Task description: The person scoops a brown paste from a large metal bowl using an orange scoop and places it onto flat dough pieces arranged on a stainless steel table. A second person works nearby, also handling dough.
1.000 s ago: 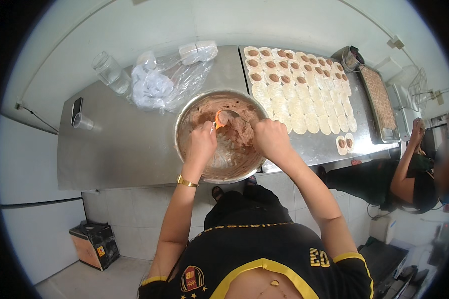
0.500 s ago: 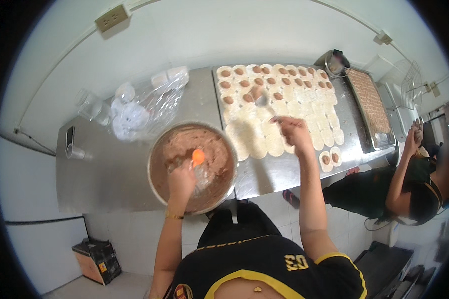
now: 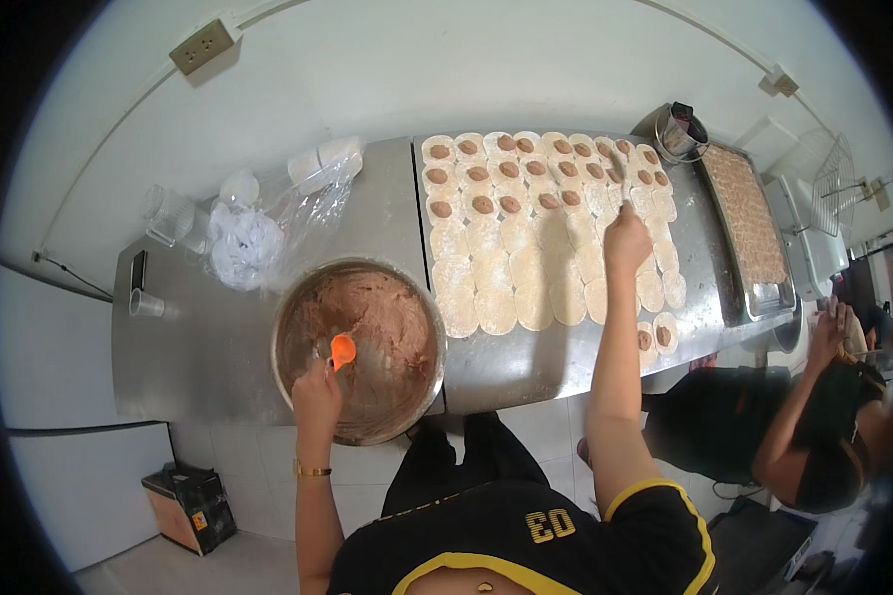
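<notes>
Over a large steel bowl (image 3: 280, 315) of pinkish-brown paste (image 3: 392, 312), my left hand (image 3: 318, 395) grips an orange scoop (image 3: 343, 351). My right hand (image 3: 627, 243) reaches across the table, closed on the handle of a spoon (image 3: 623, 188). The spoon's head is blurred and lies over the far right rows of round dough wrappers (image 3: 501, 270). Dabs of brown filling (image 3: 482, 204) sit on the wrappers of the far rows. The nearer wrappers are bare. Two filled wrappers (image 3: 665, 334) lie apart at the table's near right.
Left on the steel table (image 3: 198, 347) are plastic bags (image 3: 243, 243), a clear pitcher (image 3: 169, 213), a cup (image 3: 147, 303) and a phone (image 3: 139, 270). A tray of brown filling (image 3: 744, 213) and a metal pot (image 3: 681, 134) stand right. Another person (image 3: 814, 426) works at right.
My right hand has moved right and farther away with the spoon. Fresh dabs of filling show in the third row. My left hand and the scoop have shifted toward the bowl's near left.
</notes>
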`<state>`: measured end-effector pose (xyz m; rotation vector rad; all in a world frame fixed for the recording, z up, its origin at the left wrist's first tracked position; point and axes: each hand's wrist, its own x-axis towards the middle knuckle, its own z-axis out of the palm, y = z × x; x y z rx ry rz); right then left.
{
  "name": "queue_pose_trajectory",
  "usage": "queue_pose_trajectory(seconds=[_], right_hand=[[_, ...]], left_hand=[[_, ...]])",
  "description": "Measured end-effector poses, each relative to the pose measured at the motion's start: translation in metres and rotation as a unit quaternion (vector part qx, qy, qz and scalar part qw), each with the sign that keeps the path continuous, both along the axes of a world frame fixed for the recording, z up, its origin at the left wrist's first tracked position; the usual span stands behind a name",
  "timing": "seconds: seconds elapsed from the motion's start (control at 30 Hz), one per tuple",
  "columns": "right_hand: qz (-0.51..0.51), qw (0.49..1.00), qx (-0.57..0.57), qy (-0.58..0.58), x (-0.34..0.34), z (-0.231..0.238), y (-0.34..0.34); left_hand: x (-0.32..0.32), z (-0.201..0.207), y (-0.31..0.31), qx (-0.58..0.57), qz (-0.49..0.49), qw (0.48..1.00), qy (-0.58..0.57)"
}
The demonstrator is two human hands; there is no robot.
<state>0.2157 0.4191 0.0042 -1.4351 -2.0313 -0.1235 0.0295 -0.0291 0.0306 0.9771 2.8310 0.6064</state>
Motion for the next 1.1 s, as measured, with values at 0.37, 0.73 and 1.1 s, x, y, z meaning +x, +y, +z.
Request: queue_pose_trajectory(seconds=[0.37,0.73,1.1], right_hand=[[0.546,0.802,-0.230,-0.073,-0.094,0.070,-0.189],[0.562,0.767,0.018,-0.309,-0.173,0.037,-0.278],[0.578,0.684,0.049,-0.443,-0.189,0.001,-0.327]], left_hand=[[-0.028,0.001,-0.020,0.074,-0.077,0.993,-0.044],[-0.063,0.003,-0.062,0.150,0.019,0.988,-0.023],[-0.067,-0.025,-0.063,0.148,0.089,0.984,-0.051]])
